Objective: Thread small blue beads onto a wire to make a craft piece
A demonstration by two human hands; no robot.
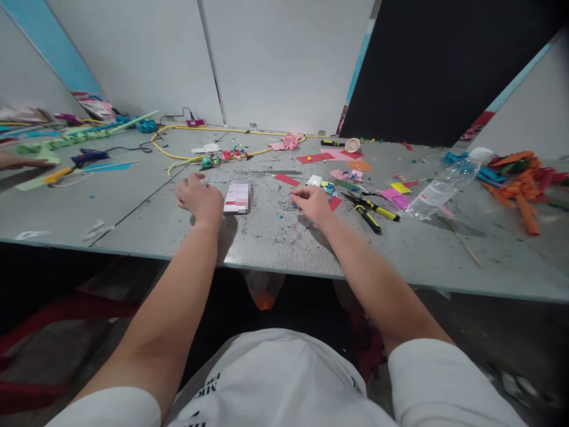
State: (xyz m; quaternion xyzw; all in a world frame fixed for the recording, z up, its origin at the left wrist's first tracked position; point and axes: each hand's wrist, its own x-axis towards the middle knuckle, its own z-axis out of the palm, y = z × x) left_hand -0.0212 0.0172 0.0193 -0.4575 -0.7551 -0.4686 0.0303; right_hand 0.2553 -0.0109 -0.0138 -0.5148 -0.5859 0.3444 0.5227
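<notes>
The bare right hand (313, 206) is pinching, contents indiscernible, beside thin silvery wire loops (285, 206), probably light and springy, best taken by the rim, which are lying on the grey bench (267, 243); the bare left hand (201, 198) is hovering, loosely open.

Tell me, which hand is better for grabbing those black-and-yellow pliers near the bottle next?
Probably the right hand: the pliers lie on its side, close by, though its fingers look pinched together. The left hand is farther away, on the other side of the phone.
</notes>
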